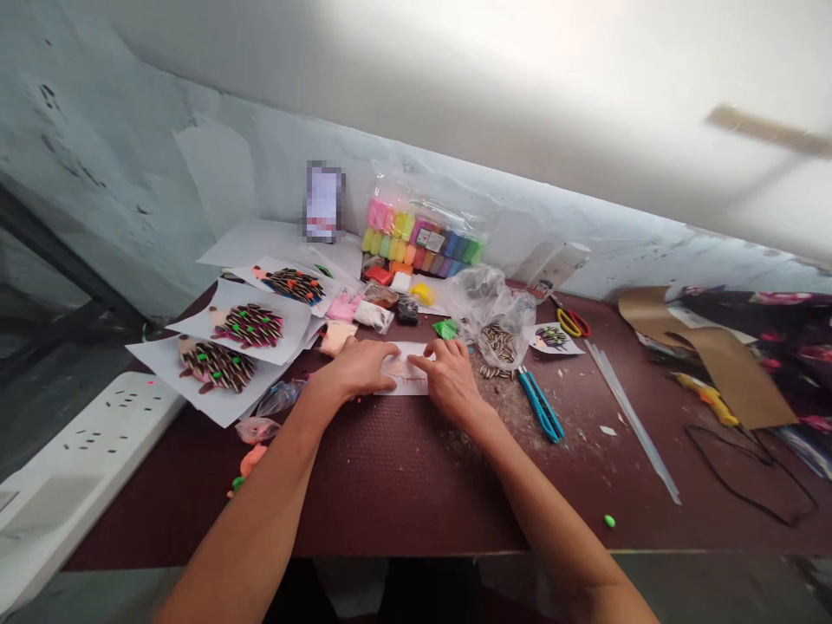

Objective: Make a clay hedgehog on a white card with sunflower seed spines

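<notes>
A maroon surface (364, 485) carries everything, with the white card (409, 388) as its landmark. Far left of the card lies a white power strip (71, 468); nearer on that side, sheets with seeded hedgehog pictures (250, 326) overlap. A bent brown cardboard piece (747, 377) sits far right of the card, and a pack of coloured clay blocks (425, 247) stands beyond it. Behind and right of the card, a clear plastic bag (477, 295) holds striped seeds (499, 344); farther right lie translucent glue sticks (633, 425). The left hand (357, 368) rests at the card's left end, its grip spread, thumb apart from fingers. The right hand (453, 381) covers the right end, a finger reaching over the card; whether its grip pinches anything, I cannot tell. Right of the card are a yellow glue gun (710, 400), a blue-handled tool (542, 412), red-and-yellow scissors (575, 333) and, nearer the front edge, a green pellet (609, 521).
</notes>
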Action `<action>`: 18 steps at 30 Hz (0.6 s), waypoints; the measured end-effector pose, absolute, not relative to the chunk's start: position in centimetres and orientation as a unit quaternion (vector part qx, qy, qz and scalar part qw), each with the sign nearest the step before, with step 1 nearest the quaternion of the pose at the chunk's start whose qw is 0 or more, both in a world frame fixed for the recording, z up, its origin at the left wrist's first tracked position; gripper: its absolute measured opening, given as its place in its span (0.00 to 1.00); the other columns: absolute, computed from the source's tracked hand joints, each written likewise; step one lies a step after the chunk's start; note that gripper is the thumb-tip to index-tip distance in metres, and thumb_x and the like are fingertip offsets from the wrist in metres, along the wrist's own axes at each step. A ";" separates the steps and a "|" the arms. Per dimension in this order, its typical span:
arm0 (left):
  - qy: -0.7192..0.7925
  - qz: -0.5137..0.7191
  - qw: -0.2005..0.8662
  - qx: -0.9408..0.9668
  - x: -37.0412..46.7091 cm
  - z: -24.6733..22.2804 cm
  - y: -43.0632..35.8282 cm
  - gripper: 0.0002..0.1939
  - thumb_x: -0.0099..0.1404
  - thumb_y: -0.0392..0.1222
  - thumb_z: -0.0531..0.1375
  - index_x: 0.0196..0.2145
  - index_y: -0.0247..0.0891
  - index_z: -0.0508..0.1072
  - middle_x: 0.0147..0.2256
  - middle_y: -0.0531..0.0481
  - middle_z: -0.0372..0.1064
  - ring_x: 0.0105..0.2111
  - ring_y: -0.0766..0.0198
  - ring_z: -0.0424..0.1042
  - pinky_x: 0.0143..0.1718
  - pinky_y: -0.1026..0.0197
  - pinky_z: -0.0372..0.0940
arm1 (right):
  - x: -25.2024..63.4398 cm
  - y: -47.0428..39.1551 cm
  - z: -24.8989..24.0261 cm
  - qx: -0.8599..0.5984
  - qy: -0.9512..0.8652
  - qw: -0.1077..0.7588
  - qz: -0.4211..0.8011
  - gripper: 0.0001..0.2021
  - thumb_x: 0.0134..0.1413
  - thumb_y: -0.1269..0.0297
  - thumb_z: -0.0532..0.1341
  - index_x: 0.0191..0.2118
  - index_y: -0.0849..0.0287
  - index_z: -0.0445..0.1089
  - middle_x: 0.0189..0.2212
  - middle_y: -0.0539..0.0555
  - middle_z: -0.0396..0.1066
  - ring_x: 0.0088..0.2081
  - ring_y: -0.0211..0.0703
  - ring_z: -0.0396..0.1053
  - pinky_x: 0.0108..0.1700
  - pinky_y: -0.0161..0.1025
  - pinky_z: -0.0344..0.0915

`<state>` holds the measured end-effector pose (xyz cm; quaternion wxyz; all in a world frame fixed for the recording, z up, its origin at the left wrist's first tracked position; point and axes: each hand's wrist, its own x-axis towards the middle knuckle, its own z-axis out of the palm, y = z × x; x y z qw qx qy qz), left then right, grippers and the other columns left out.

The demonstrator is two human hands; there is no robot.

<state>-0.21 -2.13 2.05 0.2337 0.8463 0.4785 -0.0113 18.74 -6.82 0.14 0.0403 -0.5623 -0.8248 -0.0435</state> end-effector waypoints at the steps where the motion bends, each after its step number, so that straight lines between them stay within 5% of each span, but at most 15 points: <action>1: 0.479 -0.011 0.234 0.846 -0.2 2.1 -2.1 0.31 0.55 0.45 0.62 0.57 0.42 0.71 0.45 0.43 0.78 0.51 0.46 0.72 0.57 0.47 0.58 | 18.9 -6.9 0.0 -0.563 -0.824 0.044 -0.044 0.18 0.65 0.70 0.52 0.52 0.47 0.75 0.46 0.57 0.67 0.46 0.49 0.58 0.52 0.46 0.49; 18: 0.479 -0.013 0.238 0.845 -0.3 2.4 -2.4 0.31 0.56 0.44 0.62 0.58 0.39 0.70 0.44 0.42 0.77 0.48 0.49 0.74 0.56 0.48 0.59 | 19.2 -7.8 -0.3 -0.561 -0.825 0.056 -0.036 0.20 0.63 0.73 0.54 0.54 0.47 0.73 0.46 0.57 0.67 0.46 0.48 0.57 0.52 0.46 0.47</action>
